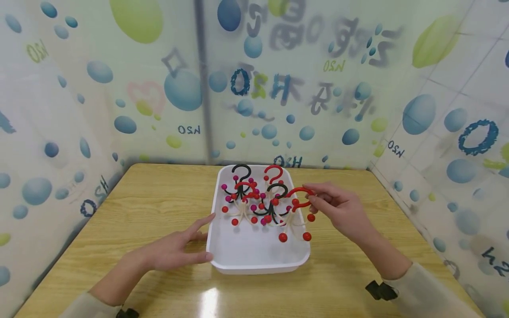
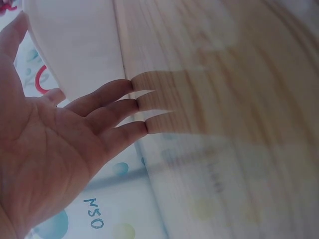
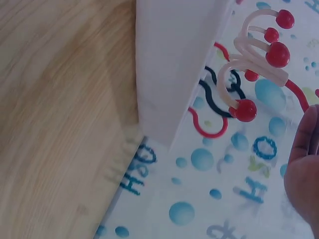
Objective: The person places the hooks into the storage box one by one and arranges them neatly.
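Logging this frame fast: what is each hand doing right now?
Left hand: open, fingers straight against the white tray.
Right hand: pinching the red hook of a ball-tipped hanger.

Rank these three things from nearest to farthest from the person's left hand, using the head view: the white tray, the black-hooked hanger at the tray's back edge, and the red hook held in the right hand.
1. White tray: its left rim touches the left hand's fingertips.
2. Red hook: over the tray's right side, pinched by the right hand.
3. Black-hooked hanger: at the tray's back edge.
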The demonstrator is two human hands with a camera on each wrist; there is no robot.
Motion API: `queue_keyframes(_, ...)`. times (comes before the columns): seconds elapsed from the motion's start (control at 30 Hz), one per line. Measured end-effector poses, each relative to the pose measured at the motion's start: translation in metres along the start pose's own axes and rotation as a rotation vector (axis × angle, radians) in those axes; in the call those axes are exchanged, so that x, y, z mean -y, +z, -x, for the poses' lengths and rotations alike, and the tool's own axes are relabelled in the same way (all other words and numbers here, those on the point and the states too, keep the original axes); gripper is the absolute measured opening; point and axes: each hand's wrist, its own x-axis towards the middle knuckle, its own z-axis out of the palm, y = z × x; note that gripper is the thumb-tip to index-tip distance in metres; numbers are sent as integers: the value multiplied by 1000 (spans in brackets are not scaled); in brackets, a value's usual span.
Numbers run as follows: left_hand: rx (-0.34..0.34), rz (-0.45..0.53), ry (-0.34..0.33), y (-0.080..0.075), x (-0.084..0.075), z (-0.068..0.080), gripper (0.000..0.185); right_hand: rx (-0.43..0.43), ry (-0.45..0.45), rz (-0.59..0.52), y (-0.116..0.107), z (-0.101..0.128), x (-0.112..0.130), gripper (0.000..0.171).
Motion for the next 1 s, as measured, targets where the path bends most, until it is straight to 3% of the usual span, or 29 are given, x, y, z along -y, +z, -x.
queue_keyframes(0.43, 4, 0, -1, 0, -2, 1, 99, 152, 10, -53, 49, -12, -8, 31)
queue_keyframes(1.0, 5, 6, -3, -1, -2, 1, 99, 270, 80, -54, 65, -19, -22, 34)
